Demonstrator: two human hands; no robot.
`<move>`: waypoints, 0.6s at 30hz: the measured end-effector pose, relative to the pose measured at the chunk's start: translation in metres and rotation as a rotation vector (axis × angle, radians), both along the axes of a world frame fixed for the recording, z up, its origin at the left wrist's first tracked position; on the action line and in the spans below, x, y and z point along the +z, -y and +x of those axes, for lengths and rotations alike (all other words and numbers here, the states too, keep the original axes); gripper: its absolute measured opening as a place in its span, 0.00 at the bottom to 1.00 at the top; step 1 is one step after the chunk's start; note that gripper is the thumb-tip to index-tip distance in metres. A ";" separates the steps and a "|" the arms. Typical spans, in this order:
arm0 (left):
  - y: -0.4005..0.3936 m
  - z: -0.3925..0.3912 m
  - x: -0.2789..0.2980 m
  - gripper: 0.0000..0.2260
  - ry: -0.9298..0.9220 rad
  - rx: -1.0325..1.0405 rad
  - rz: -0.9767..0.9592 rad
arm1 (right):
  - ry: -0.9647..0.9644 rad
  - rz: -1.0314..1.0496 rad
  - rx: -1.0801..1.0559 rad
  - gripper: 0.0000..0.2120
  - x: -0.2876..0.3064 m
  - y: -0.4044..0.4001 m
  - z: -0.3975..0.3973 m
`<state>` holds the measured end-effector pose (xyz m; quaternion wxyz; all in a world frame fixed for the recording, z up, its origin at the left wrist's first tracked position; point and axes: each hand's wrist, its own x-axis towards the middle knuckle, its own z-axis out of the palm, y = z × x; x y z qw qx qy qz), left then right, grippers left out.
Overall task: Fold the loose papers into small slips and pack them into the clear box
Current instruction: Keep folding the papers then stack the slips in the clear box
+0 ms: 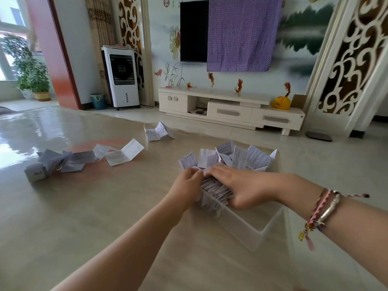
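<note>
Pressing flat, your right hand (pixel 237 185) lay open on the packed slips (pixel 216 191) in the clear box (pixel 260 229); your left hand (pixel 186 181) pinched one. Unfolded leaflets (pixel 123 154) littered the bench (pixel 84 206), print unreadable.

Bright daylight from the window (pixel 12 38) glares off the table (pixel 42 127) (edges bend, wide-angle).

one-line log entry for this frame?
phase: packing | left hand: pinching slip at clear box edge | right hand: pressing packed slips | unfolded papers on table
</note>
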<state>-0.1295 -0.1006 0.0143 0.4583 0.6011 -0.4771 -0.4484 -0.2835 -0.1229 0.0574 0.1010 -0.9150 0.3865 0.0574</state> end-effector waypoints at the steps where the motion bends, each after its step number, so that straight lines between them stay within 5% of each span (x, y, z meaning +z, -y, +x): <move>1: 0.002 -0.004 -0.003 0.09 -0.028 0.003 -0.005 | -0.005 0.004 0.006 0.38 0.000 -0.002 -0.002; 11: 0.006 -0.010 -0.010 0.08 -0.041 0.116 -0.081 | 0.022 -0.029 -0.038 0.30 -0.004 0.010 0.018; 18: 0.001 -0.012 -0.014 0.12 -0.149 0.108 -0.118 | 0.028 0.030 -0.031 0.34 -0.001 0.008 0.010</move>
